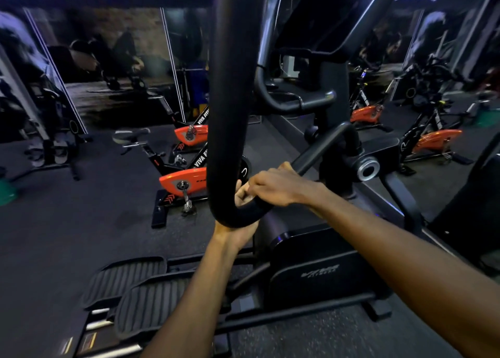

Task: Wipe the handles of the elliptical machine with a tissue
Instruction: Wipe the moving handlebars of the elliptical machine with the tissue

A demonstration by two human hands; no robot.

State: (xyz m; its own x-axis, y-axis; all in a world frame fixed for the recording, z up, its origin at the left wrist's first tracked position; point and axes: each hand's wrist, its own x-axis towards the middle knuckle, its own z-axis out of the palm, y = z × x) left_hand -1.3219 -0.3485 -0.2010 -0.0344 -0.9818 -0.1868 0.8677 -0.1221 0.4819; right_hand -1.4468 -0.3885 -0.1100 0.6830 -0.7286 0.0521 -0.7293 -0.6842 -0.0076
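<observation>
The elliptical's thick black handle (pixel 227 87) drops from the top of the view, bends at the bottom and runs up to the right. My left hand (pixel 239 234) comes up from below and grips the bend, its fingers showing just above the tube. From the right, my right hand (pixel 276 187) lies over the same bend with its fingers curled onto the tube, touching the left fingers. No tissue shows in either hand; the palms are hidden.
Two ribbed pedals (pixel 130 279) lie low on the left beside the machine's black housing (pixel 316 265). A fixed inner handlebar (pixel 300 105) sits under the console. Orange spin bikes (pixel 184 182) stand behind on the dark floor, and mirrors line the walls.
</observation>
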